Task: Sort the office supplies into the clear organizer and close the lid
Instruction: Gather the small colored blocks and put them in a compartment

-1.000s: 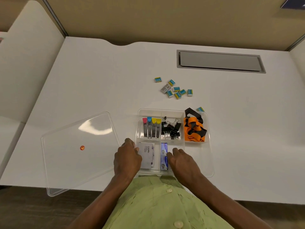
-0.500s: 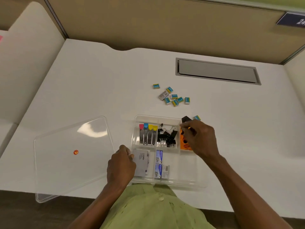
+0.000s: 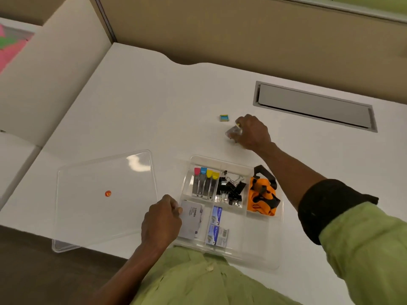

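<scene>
Right hand (image 3: 253,132) curled round small boxes (image 3: 233,132) past the organizer (image 3: 259,258); left hand (image 3: 161,221) grips its rim. Clips (image 3: 231,190), lanyard (image 3: 262,199) inside.

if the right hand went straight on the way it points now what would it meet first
Right hand, fingers over a blurred greyish packet, points up-left across the white desk. The lone small teal-and-yellow block looks first in that line, though depth is unclear.

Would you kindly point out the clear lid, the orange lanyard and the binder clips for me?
clear lid (image 3: 94,216): head view, on its flat panel.
orange lanyard (image 3: 256,203): head view, on the bunched orange strap.
binder clips (image 3: 231,190): head view, on a black clip body.
</scene>
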Motion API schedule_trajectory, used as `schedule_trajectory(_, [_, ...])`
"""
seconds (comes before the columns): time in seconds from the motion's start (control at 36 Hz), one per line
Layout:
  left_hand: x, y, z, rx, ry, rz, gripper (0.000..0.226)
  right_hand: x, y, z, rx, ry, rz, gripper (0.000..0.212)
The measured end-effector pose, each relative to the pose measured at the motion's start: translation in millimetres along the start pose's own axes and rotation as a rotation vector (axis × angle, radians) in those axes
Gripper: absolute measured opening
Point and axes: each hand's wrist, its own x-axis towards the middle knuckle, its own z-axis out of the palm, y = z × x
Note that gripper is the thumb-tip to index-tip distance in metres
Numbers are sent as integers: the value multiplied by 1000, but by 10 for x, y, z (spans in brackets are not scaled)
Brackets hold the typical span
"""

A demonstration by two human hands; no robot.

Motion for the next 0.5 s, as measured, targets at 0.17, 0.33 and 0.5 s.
schedule_trajectory(0.17, [2,36,-12,-19,-1,-24,11,211,-148,223,-145,-43,24,58])
schedule_trajectory(0.33, [3,40,-26,-38,5,-22,9,92,-244,175,-1,149,-29,54])
schedule_trajectory(0.5, [8,20,-43,-32,-2,-14,9,-859,-594,-370,513,351,-117,44])
